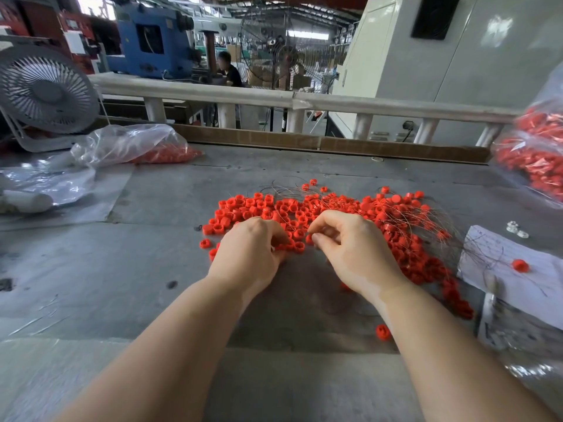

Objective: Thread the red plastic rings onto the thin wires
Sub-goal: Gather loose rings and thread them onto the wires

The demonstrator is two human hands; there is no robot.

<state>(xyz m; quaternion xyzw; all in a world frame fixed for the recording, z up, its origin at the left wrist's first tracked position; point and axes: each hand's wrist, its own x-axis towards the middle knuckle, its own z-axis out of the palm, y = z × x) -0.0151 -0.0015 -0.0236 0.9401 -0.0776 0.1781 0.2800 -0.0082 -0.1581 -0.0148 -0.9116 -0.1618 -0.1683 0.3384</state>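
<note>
Nearest us, a lone red ring [383,332] lies on the bench [152,263] close to our right forearm. Further in, our left hand [249,254] has its fingers curled down onto the near edge of the heap of red plastic rings [304,208], and they seem to grip a few rings, though the knuckles hide the fingertips. Just beside it, our right hand [353,248] has thumb and forefinger pinched together; we cannot tell if a wire is between them. The heap spreads across the middle of the bench and trails toward the right edge, with thin wires [426,226] tangled over it. At the right edge a sheet of paper [499,269] carries one more ring. Toward the far left corner lie a clear plastic bag [131,144] holding red rings and a white fan [45,92]; at the far right sits another full bag [536,153]. Beyond the bench's far edge runs a white rail [243,95].
</note>
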